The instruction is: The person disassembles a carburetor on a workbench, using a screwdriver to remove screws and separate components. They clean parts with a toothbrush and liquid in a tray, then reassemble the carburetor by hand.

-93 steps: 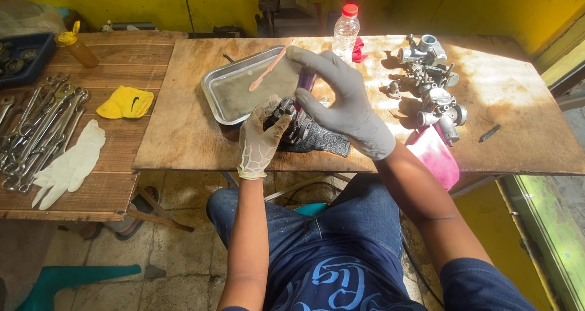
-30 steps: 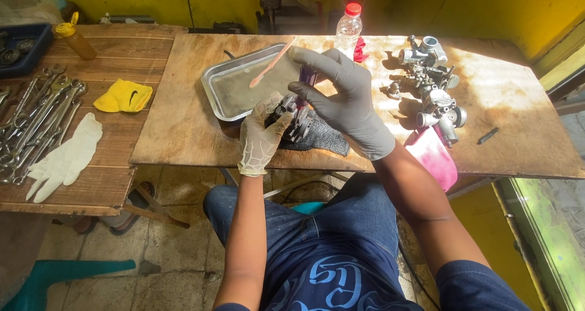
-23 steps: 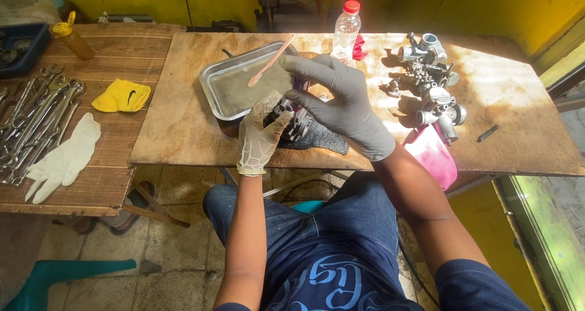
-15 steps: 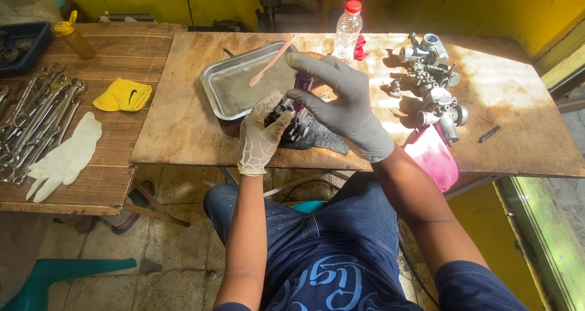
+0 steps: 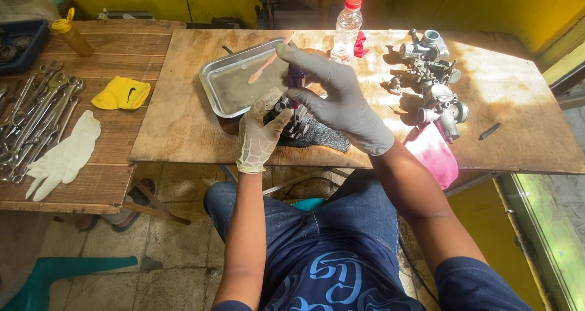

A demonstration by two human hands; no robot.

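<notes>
Slippage is the likely trouble: the right hand (image 5: 341, 103) has its fingers closed round a purple-handled screwdriver (image 5: 296, 82) stood upright on a small metal engine part (image 5: 292, 117), and gloved grip could let the tip skid off. The left hand (image 5: 261, 134), fingers curled, steadies that part on a dark cloth (image 5: 326, 137) near the worktop (image 5: 183, 128) front edge, beside a metal tray (image 5: 228, 88). It looks grey, knobbly, grimy.

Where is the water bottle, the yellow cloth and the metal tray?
water bottle (image 5: 347, 27), head view, on its clear middle.
yellow cloth (image 5: 121, 94), head view, on the middle of the folded cloth.
metal tray (image 5: 208, 86), head view, on its left rim.
</notes>
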